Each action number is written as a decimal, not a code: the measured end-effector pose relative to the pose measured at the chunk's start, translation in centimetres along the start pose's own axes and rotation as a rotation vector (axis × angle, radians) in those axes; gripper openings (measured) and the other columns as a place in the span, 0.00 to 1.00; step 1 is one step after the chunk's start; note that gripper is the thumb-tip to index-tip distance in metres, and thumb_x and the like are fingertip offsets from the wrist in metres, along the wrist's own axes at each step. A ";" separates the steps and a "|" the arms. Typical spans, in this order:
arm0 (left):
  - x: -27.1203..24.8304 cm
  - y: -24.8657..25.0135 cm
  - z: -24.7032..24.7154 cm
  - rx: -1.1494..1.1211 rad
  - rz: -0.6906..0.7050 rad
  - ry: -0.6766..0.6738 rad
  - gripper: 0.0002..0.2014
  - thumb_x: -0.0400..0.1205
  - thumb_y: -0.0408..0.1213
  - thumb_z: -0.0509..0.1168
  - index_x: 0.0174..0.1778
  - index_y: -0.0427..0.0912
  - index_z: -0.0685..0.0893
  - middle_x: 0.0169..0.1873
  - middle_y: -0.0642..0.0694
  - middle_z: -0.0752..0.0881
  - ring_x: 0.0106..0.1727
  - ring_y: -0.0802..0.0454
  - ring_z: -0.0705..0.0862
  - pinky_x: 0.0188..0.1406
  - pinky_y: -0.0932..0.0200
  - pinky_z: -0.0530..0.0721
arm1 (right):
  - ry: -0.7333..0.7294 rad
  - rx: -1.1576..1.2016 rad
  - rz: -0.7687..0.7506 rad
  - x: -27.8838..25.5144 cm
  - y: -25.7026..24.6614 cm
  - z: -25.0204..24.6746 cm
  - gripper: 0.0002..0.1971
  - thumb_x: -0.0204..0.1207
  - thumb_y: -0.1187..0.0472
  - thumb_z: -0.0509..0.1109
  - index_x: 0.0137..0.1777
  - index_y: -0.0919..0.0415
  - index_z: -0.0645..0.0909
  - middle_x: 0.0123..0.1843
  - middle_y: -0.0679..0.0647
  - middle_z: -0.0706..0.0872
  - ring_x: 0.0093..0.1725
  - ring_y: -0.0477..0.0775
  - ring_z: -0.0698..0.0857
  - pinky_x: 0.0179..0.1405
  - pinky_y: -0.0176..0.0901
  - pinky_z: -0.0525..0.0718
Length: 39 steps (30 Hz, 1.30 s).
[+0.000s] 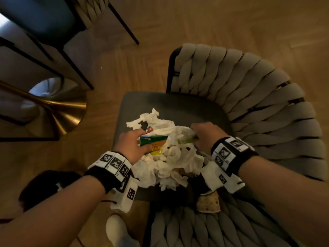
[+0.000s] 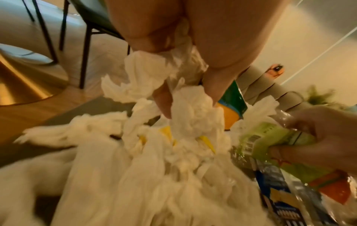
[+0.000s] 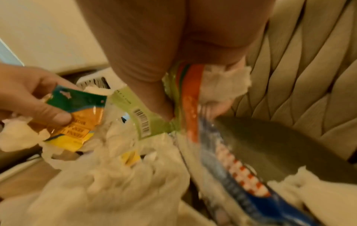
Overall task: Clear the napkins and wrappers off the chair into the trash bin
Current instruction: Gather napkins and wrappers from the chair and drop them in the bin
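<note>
- White crumpled paper, a whole heap of napkins (image 1: 165,163), sits on the dark seat of the chair (image 1: 178,104), caught between the two hands.
- Left hand (image 1: 132,145) has its fingers curled round a green-and-orange wrapper (image 1: 154,140) plus a wad of napkin, which the left wrist view shows bunched in the palm.
- Right hand (image 1: 208,135), just across the heap from that grip, pinches a pale green wrapper (image 1: 185,139) tight.
- Progress, by my reading: early. Nearly everything is on the seat and nothing has reached a trash bin, which no view shows.
- What is left: gather the pile, lift it, carry it off and drop it.
- The right wrist view adds a blue wrapper with red-and-white checks (image 3: 241,172) under that hand, hidden from the head camera.
- Only the head view gives the woven backrest (image 1: 249,90) and a brass table base (image 1: 67,113) well off to the left.
</note>
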<state>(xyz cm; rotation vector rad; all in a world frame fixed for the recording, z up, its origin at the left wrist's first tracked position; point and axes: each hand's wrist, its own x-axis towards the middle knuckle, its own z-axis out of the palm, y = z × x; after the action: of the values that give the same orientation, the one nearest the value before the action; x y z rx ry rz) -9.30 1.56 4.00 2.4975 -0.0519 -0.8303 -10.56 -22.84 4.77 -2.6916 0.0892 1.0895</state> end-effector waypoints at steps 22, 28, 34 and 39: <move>-1.2 -1.6 2.8 -0.079 -0.029 0.084 0.21 0.72 0.45 0.74 0.61 0.47 0.82 0.55 0.47 0.87 0.54 0.48 0.83 0.49 0.63 0.75 | 0.016 -0.178 -0.169 -0.2 -2.5 4.6 0.16 0.77 0.65 0.62 0.62 0.49 0.78 0.55 0.54 0.84 0.55 0.60 0.85 0.50 0.50 0.83; -5.0 2.9 -4.7 -0.177 0.161 0.089 0.16 0.73 0.41 0.74 0.57 0.51 0.84 0.48 0.56 0.85 0.48 0.63 0.81 0.44 0.70 0.78 | 0.291 0.152 -0.204 -5.5 -2.1 -3.3 0.11 0.72 0.63 0.75 0.55 0.54 0.88 0.42 0.48 0.87 0.41 0.52 0.84 0.44 0.44 0.84; -10.6 6.7 -14.0 -0.263 0.326 0.199 0.18 0.74 0.42 0.70 0.59 0.58 0.79 0.48 0.65 0.83 0.51 0.69 0.81 0.45 0.73 0.78 | 0.613 0.213 -0.434 -11.5 -5.1 -12.1 0.05 0.69 0.65 0.78 0.44 0.64 0.90 0.32 0.59 0.89 0.29 0.57 0.85 0.30 0.53 0.87; -15.8 5.1 -18.5 -0.284 0.342 0.401 0.18 0.72 0.40 0.73 0.56 0.59 0.79 0.44 0.69 0.81 0.49 0.72 0.82 0.45 0.74 0.81 | 0.653 0.254 -0.624 -13.4 -11.0 -14.3 0.04 0.68 0.64 0.78 0.42 0.57 0.90 0.30 0.50 0.88 0.28 0.46 0.84 0.27 0.40 0.83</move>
<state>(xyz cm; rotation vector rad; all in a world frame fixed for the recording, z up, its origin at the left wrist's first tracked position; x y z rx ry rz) -10.99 8.48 27.82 2.2499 -0.2011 -0.1764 -8.92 -15.99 26.13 -2.4513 -0.4378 0.0092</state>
